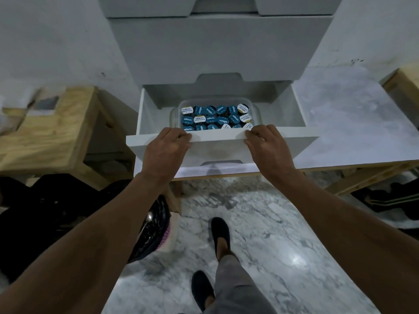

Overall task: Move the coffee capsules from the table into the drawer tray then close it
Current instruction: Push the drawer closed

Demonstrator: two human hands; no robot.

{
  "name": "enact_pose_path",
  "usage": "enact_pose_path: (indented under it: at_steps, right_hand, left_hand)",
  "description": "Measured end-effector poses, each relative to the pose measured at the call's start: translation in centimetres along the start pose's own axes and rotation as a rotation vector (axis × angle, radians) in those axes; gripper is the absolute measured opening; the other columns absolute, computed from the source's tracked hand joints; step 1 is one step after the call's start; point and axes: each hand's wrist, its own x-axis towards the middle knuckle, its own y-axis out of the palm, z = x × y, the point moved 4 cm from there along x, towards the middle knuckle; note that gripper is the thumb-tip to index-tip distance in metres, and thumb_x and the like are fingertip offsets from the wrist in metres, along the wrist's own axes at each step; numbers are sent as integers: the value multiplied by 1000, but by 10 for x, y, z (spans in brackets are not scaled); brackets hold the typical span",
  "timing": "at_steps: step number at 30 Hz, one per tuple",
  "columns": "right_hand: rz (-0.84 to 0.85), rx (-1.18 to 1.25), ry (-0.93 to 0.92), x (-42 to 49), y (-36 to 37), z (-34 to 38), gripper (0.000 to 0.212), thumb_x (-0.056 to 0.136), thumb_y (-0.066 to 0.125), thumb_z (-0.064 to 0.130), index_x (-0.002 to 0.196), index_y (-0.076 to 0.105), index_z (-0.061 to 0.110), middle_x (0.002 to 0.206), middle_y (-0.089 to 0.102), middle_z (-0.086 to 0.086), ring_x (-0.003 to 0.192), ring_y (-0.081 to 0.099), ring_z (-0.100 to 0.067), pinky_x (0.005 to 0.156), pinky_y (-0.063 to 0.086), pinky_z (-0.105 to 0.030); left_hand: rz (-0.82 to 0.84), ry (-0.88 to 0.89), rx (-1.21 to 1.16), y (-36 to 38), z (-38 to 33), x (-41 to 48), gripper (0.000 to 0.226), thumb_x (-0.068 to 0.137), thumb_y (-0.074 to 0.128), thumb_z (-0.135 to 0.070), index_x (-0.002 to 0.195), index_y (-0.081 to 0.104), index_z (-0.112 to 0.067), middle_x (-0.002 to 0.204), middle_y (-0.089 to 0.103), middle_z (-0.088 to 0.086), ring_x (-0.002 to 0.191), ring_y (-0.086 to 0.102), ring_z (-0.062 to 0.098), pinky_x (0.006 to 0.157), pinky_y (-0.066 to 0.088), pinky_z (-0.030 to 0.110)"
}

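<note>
A white drawer point(299, 138) stands pulled out from the white drawer unit on the table. Inside it sits a clear plastic tray point(255, 109) packed with several coffee capsules point(210, 118), mostly blue-lidded, a few white-lidded. My left hand point(166, 148) grips the drawer's front panel left of centre, fingers curled over its top edge. My right hand point(267, 146) grips the same edge right of centre. The front row of capsules is partly hidden behind the panel.
The marble-patterned table top point(353, 123) extends to the right of the drawer unit. A wooden stand point(52, 132) sits at the left, another wooden piece point(405, 80) at far right. Dark bags and a basket lie on the floor at left; my legs are below.
</note>
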Motion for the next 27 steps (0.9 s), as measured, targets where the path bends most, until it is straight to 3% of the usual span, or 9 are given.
enact_pose_path:
  at_steps: [10, 16, 21, 27]
  right_hand:
    - [9, -28, 40, 51, 30, -36, 20, 82, 73, 9, 98, 69, -2, 97, 68, -17, 87, 62, -33, 73, 54, -37]
    - [-34, -17, 45, 85, 56, -53, 17, 77, 75, 2, 92, 69, 0, 92, 67, -13, 82, 61, -31, 66, 51, -30]
    - [-93, -16, 25, 107, 68, -61, 2, 84, 68, 3, 85, 68, 2, 84, 66, -9, 77, 59, -29, 64, 46, -28]
    - [-113, -21, 29, 119, 82, -70, 9, 81, 69, 0, 90, 70, 2, 86, 67, -10, 77, 59, -31, 62, 49, -31]
  left_hand:
    - [-6, 1, 26, 19, 22, 57, 23, 78, 75, -13, 98, 71, -3, 95, 70, 15, 86, 65, 32, 68, 58, 41]
    - [-11, -50, 44, 38, 42, 91, 22, 77, 76, -8, 97, 72, -3, 95, 71, 14, 86, 66, 32, 64, 57, 39]
    - [-41, -94, 52, 50, 54, 114, 18, 76, 76, -8, 93, 73, -5, 90, 71, 10, 82, 67, 30, 58, 55, 35]
    - [-73, -93, 90, 57, 64, 127, 15, 77, 75, -9, 92, 73, -8, 87, 70, 7, 78, 65, 28, 52, 52, 32]
